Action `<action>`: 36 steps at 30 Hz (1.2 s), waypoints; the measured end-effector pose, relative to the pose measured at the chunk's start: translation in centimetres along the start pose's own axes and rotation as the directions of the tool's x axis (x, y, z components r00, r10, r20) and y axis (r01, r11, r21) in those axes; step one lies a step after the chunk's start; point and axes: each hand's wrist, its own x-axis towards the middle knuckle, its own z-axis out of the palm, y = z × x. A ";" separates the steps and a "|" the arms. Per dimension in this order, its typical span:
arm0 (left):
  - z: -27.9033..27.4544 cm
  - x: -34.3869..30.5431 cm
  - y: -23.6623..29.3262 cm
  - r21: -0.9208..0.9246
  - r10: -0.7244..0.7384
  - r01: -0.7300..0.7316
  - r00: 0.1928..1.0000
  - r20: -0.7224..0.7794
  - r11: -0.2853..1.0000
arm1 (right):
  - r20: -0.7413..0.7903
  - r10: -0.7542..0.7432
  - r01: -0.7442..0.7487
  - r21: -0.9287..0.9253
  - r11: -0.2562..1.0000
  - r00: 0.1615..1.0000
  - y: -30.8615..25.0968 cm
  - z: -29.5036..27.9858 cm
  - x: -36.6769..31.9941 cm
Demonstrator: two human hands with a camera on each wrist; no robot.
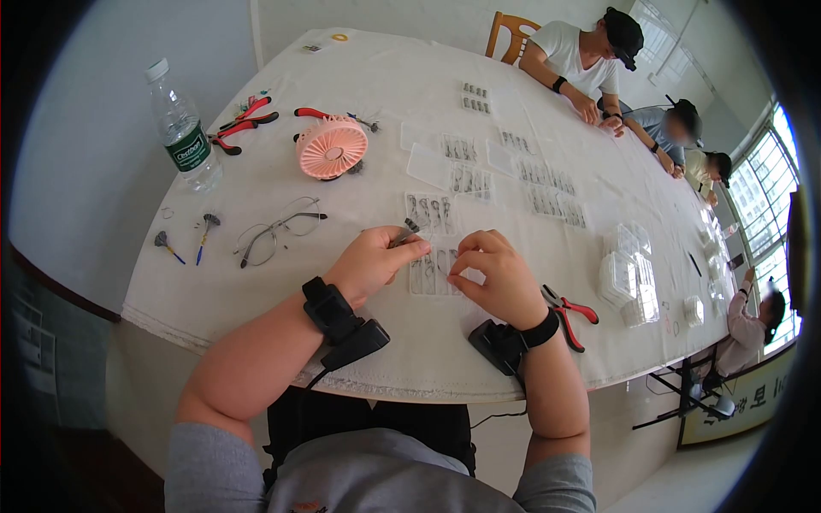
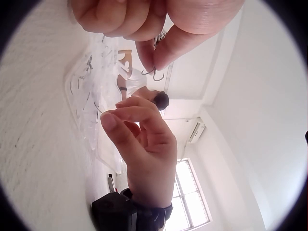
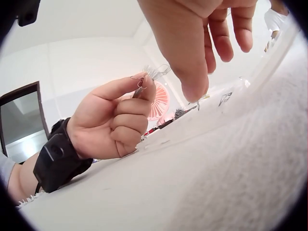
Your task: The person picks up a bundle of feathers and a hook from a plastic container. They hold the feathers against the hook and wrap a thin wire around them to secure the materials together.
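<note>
My left hand [image 1: 374, 258] pinches a small grey bundle [image 1: 411, 226] between thumb and forefinger. In the left wrist view a treble hook [image 2: 155, 75] pokes out below those fingertips. My right hand [image 1: 494, 275] pinches a thin metal hook [image 2: 98, 108] between thumb and forefinger, with the other fingers loosely bent. It hovers close over the right end of a clear compartment box [image 1: 436, 291], which holds small hooks in its slots. A second clear box [image 1: 430, 196] with hooks lies just beyond it.
Red-handled pliers [image 1: 568, 317] lie right of my right hand. Stacked clear boxes [image 1: 629, 278] stand farther right. Glasses [image 1: 278, 231], a pink fan [image 1: 332, 148], more pliers [image 1: 245, 124] and a water bottle [image 1: 186, 128] are to the left. Other people [image 1: 586, 64] sit along the table.
</note>
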 end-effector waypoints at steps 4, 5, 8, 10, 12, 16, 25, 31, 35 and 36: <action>0.1 -0.1 0.0 0.028 0.017 -0.017 1.000 -0.008 0.999 | -0.008 -0.029 0.029 0.017 0.999 1.000 0.0 -0.2 -0.1; 0.1 0.0 0.0 0.038 0.026 -0.025 1.000 -0.010 0.999 | -0.031 -0.024 0.025 0.029 0.999 0.999 0.1 -0.4 -0.1; 0.1 0.1 -0.3 0.086 0.039 -0.037 0.999 -0.023 0.996 | -0.090 0.011 -0.007 0.040 0.999 0.996 0.1 -0.9 -0.3; 0.1 0.1 -0.3 0.124 0.051 -0.047 0.998 -0.027 0.991 | -0.118 0.033 -0.028 0.042 0.999 0.993 -0.1 -1.1 -0.2; 0.2 0.1 -0.2 0.141 0.058 -0.055 0.998 -0.021 0.989 | -0.140 0.046 -0.040 0.041 0.998 0.989 -0.4 -1.2 -0.2; 0.4 -0.2 0.0 0.118 0.060 -0.060 0.998 0.005 0.991 | -0.162 0.148 -0.106 0.240 0.965 0.976 -0.9 -0.6 0.1; 0.6 -0.5 0.0 0.007 0.110 -0.111 0.990 0.083 0.994 | -0.028 0.277 -0.217 0.549 0.807 0.961 -0.4 0.7 0.0; 0.9 -0.8 0.2 -0.030 0.143 -0.141 0.987 0.077 0.990 | 0.164 0.336 -0.334 0.766 0.549 0.927 -0.7 1.1 0.0; 0.8 -0.7 0.0 -0.039 0.163 -0.161 0.985 0.060 0.986 | 0.084 0.318 -0.278 0.721 0.635 0.944 -0.5 1.1 0.0; 0.8 -0.6 0.0 -0.039 0.166 -0.164 0.985 0.045 0.986 | 0.020 0.302 -0.232 0.686 0.689 0.953 -0.4 1.2 0.0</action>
